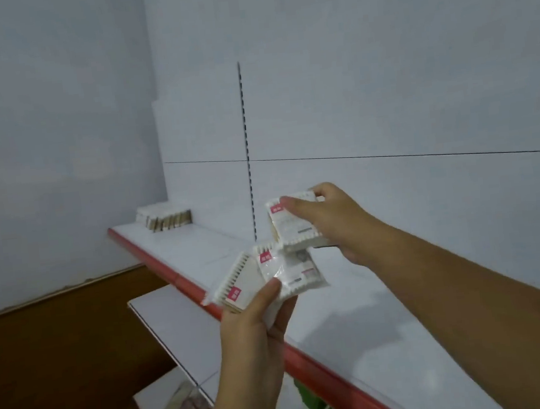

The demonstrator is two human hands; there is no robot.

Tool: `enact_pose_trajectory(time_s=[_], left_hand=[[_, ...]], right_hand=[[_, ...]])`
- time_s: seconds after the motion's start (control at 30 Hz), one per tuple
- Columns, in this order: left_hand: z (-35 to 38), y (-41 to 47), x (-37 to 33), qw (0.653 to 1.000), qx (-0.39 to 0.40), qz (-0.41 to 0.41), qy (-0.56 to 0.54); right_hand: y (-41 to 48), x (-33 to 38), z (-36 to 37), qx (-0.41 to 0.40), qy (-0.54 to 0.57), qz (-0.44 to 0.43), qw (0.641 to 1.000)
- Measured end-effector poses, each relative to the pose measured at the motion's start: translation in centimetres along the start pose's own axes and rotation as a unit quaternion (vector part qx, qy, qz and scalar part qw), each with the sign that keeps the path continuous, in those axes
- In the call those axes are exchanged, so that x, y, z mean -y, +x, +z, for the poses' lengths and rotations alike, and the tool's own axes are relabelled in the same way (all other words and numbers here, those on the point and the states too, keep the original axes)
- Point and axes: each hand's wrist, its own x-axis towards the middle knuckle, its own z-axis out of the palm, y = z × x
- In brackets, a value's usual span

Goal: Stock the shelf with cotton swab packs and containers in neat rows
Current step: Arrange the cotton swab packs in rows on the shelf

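Left hand [254, 319] grips 2 swab packs [237, 284] — right hand [333, 221], 1.

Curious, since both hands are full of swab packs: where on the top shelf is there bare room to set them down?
The shelf lies bare from the stocked row at its far-left end rightward, between the red front edge and the back panel, beneath the left hand and right hand and beyond. Only that far-left corner is crowded.
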Motion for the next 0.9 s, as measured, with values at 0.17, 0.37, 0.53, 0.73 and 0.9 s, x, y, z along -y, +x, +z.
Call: enact_pose_trajectory(time_s=[0.17, 0.37, 0.53, 0.73, 0.9], left_hand=[[-8.3, 5.1, -8.0, 0.999, -0.041, 0.012, 0.013], [-15.9, 12.5, -13.9, 0.998, -0.047, -0.026, 0.034], [-21.7, 20.9, -18.0, 0.996, -0.076, -0.041, 0.029], [-27.9, 31.4, -24.8, 0.989, -0.145, 0.012, 0.030], [-34.6, 40.0, -30.7, 0.982, -0.175, 0.066, 0.026]], right_hand=[[3.7, -4.0, 11.7, -0.019, 0.148, 0.036, 0.988], [8.5, -7.9, 21.7, -0.035, 0.231, 0.034, 0.972], [15.3, -10.4, 29.7, -0.031, 0.308, 0.044, 0.950], [25.3, -11.0, 39.9, -0.012, 0.310, -0.012, 0.951], [34.4, -12.5, 46.9, 0.004, 0.296, 0.001, 0.955]])
